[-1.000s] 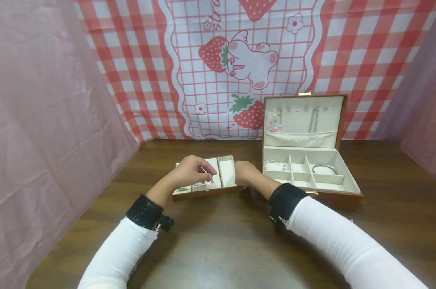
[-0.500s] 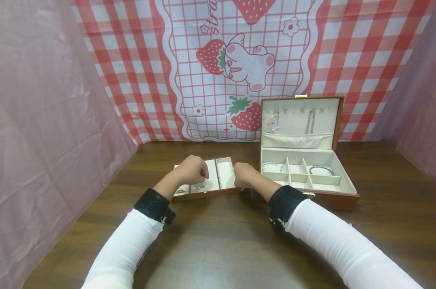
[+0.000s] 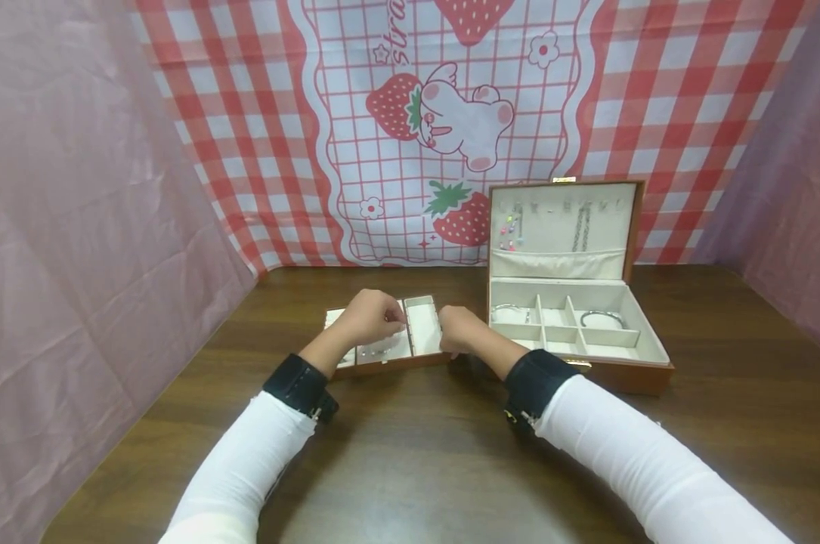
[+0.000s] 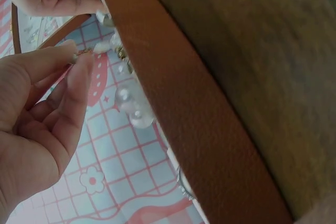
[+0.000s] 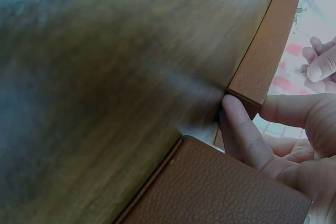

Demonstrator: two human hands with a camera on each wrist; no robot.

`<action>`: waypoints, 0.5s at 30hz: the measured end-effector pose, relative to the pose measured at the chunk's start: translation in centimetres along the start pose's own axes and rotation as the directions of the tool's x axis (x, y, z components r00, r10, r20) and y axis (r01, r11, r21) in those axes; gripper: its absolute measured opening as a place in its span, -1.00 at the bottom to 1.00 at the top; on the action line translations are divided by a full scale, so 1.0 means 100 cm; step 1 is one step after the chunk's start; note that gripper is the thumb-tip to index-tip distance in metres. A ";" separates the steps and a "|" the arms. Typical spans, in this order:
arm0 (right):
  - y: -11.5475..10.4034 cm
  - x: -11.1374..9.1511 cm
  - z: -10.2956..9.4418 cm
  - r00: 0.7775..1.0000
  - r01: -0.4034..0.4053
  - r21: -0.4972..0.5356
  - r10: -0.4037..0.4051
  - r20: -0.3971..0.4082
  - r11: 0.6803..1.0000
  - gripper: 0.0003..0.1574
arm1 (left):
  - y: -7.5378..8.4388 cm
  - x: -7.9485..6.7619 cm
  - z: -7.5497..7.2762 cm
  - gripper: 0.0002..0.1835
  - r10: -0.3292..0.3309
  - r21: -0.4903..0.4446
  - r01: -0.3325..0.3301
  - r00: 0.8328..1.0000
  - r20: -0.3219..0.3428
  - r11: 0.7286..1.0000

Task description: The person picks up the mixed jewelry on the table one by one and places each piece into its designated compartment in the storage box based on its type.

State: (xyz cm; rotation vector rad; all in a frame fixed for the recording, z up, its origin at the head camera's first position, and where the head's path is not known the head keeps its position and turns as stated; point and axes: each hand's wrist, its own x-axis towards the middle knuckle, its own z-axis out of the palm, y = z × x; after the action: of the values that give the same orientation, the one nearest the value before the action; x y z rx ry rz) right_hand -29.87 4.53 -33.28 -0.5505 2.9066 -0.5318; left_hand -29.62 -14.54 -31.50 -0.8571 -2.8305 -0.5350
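A shallow brown jewelry tray (image 3: 422, 325) with a pale lining lies on the table, divided into compartments. My left hand (image 3: 372, 317) is over its middle compartment, and the left wrist view shows thumb and fingertips pinching a small gold-toned piece of jewelry (image 4: 84, 53). Its exact kind is too small to tell. Clear and pearly beads (image 4: 134, 106) show along the tray's rim in that view. At the tray's right end, my right hand (image 3: 460, 329) grips the corner; in the right wrist view, thumb and fingers pinch the brown tray edge (image 5: 257, 77).
Right of the tray stands a brown jewelry box (image 3: 623, 378) with its lid (image 3: 552, 219) raised. Necklaces hang inside the lid, and bracelets (image 3: 603, 316) lie in the box compartments. A red-checked cloth (image 3: 273, 151) hangs behind the wooden table (image 3: 396, 468).
My left hand dips over the tray's middle compartment, then shifts slightly right toward the divider. My right hand keeps its grip on the tray's end. The head view drifts slightly.
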 end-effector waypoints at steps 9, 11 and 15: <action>0.001 0.000 0.001 1.000 -0.001 -0.008 0.001 -0.002 1.000 -0.86 | 0.003 0.000 0.006 -0.85 -0.081 0.111 0.075 0.995 0.050 0.991; 0.001 0.000 0.001 1.000 -0.003 -0.005 0.003 -0.001 1.000 -0.86 | 0.001 -0.001 0.006 -0.84 -0.118 0.144 0.107 0.991 0.070 0.984; 0.001 0.000 0.001 1.000 -0.004 -0.008 0.004 -0.007 1.000 -0.86 | -0.005 -0.002 0.005 -0.85 -0.156 0.173 0.140 0.984 0.085 0.975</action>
State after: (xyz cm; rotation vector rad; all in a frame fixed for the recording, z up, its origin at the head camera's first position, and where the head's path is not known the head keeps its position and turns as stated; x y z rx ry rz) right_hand -29.88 4.56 -33.44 -0.5449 2.9171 -0.5236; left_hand -29.72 -14.83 -32.17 -0.6633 -2.9933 -0.2732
